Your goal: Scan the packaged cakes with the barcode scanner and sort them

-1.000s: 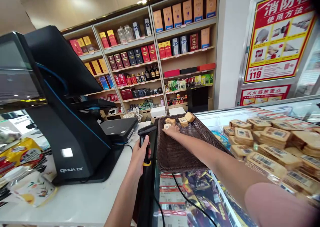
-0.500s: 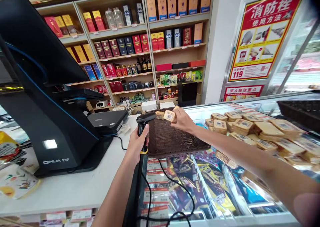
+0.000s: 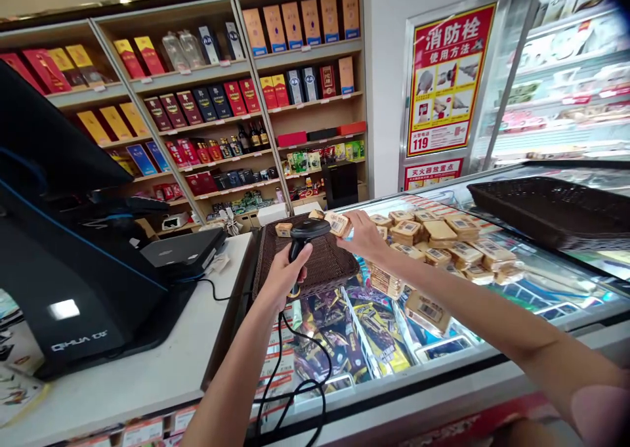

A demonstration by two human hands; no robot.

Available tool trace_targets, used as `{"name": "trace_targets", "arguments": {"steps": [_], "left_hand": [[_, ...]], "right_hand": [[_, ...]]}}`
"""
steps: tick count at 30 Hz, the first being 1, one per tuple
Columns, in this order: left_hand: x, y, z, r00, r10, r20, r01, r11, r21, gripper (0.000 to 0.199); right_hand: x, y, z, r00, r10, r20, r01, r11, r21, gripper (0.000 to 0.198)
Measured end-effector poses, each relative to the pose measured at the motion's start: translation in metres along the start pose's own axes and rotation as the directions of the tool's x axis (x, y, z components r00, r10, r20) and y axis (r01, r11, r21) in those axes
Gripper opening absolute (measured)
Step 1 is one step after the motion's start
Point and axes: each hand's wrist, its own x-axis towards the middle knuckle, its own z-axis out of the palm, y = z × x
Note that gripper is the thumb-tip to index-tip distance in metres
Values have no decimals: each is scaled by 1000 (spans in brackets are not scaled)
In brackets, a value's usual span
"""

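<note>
My left hand point(image 3: 289, 275) is wrapped round the handle of a black barcode scanner point(image 3: 311, 229), whose head points to the right over the wicker basket. A black cord hangs down from the handle. In the fingers of my right hand point(image 3: 365, 237) is a small tan packaged item point(image 3: 336, 224) with a white barcode label facing me, just beside the scanner head. Below both hands sits a brown wicker basket point(image 3: 325, 263), with two more tan packs point(image 3: 283, 230) at its far side. Many similar labelled packs point(image 3: 440, 232) lie piled on the glass freezer top to the right.
A black checkout terminal point(image 3: 98, 283) stands on the white counter point(image 3: 162, 361) at the left. Coiled scanner cord point(image 3: 310, 386) lies over the freezer point(image 3: 381, 339). A second dark basket point(image 3: 551, 204) is at the right. Shelves of boxed goods point(image 3: 216, 102) line the back wall.
The view has swung to the right, showing more of the freezer and the second basket. The labelled pack in my right hand and the scanner head are now closer together.
</note>
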Motion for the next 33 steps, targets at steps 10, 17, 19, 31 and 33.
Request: {"name": "trace_targets", "arguments": {"steps": [10,17,19,31,33], "left_hand": [[1,1,-19,985,-88,-149,86,996,-18,57],[9,-22,-44,947,-141,-289,125,989,-74,53],[11,-22,-42,942,-152,-301,134,988,-78,54],[20,-31,-31,963,-90,-255,64,992,-106,55],[22,-37,-33,962,-93,-258,62,990,-124,54]], "right_hand": [[-59,16,-72,984,179,-18,-179,980,-85,49],[-154,67,-164,946,324,20,-323,946,-29,45],[-180,77,-183,935,348,70,-347,938,-14,40],[-196,84,-188,947,282,154,-289,957,29,54],[-157,66,-173,972,231,34,-233,960,154,39]]}}
